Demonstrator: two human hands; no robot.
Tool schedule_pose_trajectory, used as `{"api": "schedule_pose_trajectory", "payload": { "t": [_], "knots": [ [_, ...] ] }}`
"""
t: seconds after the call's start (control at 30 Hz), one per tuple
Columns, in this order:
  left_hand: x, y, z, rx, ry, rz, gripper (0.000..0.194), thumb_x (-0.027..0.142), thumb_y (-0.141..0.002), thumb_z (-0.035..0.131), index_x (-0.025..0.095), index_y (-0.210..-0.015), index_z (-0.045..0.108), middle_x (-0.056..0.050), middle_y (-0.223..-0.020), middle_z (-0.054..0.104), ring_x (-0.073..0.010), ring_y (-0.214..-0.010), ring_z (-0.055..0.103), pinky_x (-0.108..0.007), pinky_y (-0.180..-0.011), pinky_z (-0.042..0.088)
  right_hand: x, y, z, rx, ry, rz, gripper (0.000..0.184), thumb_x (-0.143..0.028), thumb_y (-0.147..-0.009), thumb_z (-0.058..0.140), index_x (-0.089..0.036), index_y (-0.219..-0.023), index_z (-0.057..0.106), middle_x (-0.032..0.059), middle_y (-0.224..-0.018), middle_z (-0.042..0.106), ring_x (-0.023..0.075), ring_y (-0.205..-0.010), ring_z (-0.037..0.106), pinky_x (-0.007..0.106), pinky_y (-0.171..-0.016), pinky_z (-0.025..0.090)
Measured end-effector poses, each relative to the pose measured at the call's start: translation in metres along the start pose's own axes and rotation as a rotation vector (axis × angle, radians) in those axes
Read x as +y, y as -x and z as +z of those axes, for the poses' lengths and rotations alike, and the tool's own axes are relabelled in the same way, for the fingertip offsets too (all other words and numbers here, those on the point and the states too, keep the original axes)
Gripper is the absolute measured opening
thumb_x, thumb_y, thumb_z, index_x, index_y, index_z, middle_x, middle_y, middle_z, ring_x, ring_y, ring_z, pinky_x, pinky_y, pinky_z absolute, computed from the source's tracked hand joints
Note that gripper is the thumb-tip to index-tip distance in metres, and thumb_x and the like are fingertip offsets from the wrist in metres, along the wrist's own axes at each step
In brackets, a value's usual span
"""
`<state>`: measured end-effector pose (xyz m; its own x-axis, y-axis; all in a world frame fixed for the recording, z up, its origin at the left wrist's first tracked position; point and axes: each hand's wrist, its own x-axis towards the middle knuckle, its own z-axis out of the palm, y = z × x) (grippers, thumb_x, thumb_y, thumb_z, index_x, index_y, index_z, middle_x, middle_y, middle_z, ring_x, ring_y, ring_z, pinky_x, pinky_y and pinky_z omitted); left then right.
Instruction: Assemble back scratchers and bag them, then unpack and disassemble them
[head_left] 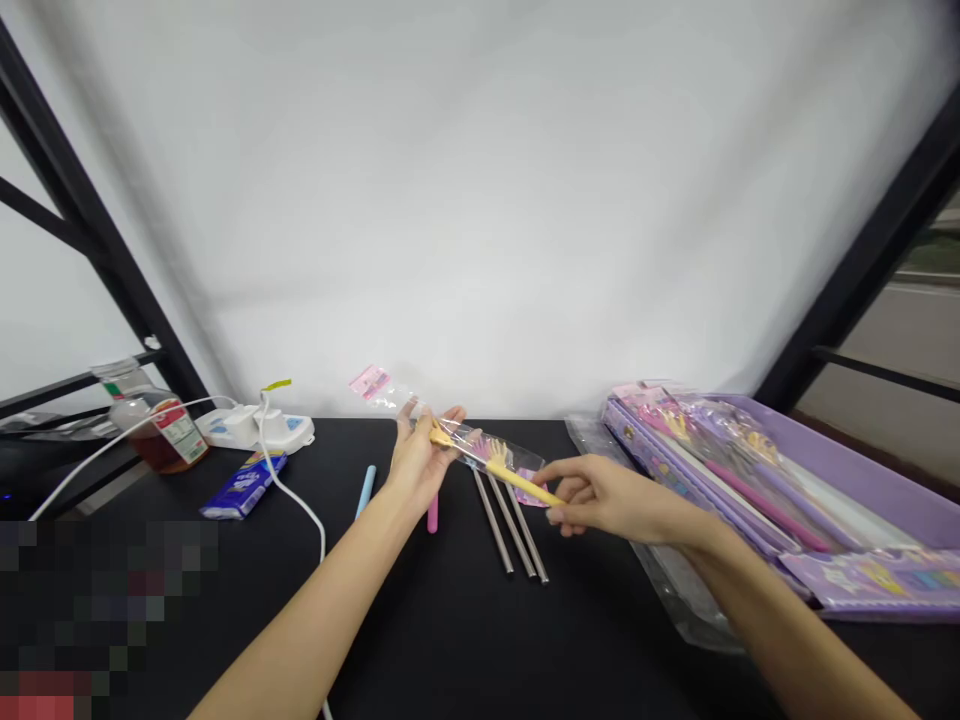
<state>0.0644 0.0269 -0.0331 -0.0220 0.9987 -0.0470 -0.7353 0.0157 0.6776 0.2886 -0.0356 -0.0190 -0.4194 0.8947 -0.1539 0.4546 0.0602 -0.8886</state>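
My left hand (418, 455) is closed around the head end of a yellow back scratcher (517, 482), which lies slanted in front of me. My right hand (604, 497) pinches its yellow handle near the lower end. A clear plastic sleeve (397, 398) with a pink top runs past my left fingers along the metal shaft; how far the scratcher sits inside it I cannot tell. Beneath my hands on the black table lie several metal rods (517, 530), with small pink and yellow hand-shaped heads (497, 452) at their far ends.
A blue handle (366, 490) and a pink handle (433, 515) lie on the table (450, 630). At right, a purple box (847, 430) holds packaged back scratchers, beside clear plastic (697, 600). Leftward are a blue packet (244, 487), a white power strip (289, 432), cables and a bottle (161, 430).
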Motion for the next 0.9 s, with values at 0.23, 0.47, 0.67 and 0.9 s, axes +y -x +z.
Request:
{"api": "schedule_pose_trajectory", "payload": {
  "t": [0.23,0.47,0.67,0.9],
  "knots": [
    [-0.011,0.010,0.010,-0.092,-0.017,-0.097,0.015,0.032,-0.100,0.047,0.024,-0.112,0.046,-0.013,-0.105,0.070,-0.0270,-0.101,0.070,-0.057,-0.083,0.056,-0.007,-0.007,0.017,0.016,-0.016,-0.050,0.040,-0.051,-0.085,0.064,-0.014,-0.100,0.063,-0.0018,-0.064,0.058,0.0082,-0.048,0.049,0.021,-0.046,0.038],
    [0.031,-0.016,-0.008,0.239,0.037,0.134,0.014,0.008,-0.097,0.042,0.014,-0.104,0.053,-0.013,-0.095,0.071,-0.0172,-0.091,0.072,-0.032,-0.086,0.059,-0.001,0.024,-0.032,-0.042,-0.076,-0.017,0.043,-0.056,-0.091,0.054,-0.019,-0.111,0.060,-0.0056,-0.055,0.045,0.0078,-0.041,0.032,0.022,-0.040,0.022],
    [0.021,0.008,-0.001,-0.179,-0.235,-0.198,0.048,0.020,-0.090,0.062,0.025,-0.134,0.043,-0.011,-0.089,0.072,-0.0266,-0.083,0.075,-0.044,-0.081,0.060,0.002,0.016,-0.031,0.265,-0.499,-0.152,0.021,-0.038,-0.086,0.060,-0.023,-0.099,0.055,-0.0038,-0.069,0.050,0.0050,-0.041,0.027,0.022,-0.040,0.019],
    [-0.012,0.039,0.012,-0.491,-0.401,-0.256,0.038,0.026,-0.084,0.073,0.019,-0.119,0.061,-0.015,-0.117,0.067,-0.0270,-0.095,0.072,-0.048,-0.096,0.053,-0.011,0.000,0.006,0.237,-0.023,-0.244,0.047,-0.048,-0.087,0.062,-0.019,-0.124,0.065,-0.0025,-0.059,0.051,0.0144,-0.057,0.052,0.026,-0.054,0.043]
  ]
}}
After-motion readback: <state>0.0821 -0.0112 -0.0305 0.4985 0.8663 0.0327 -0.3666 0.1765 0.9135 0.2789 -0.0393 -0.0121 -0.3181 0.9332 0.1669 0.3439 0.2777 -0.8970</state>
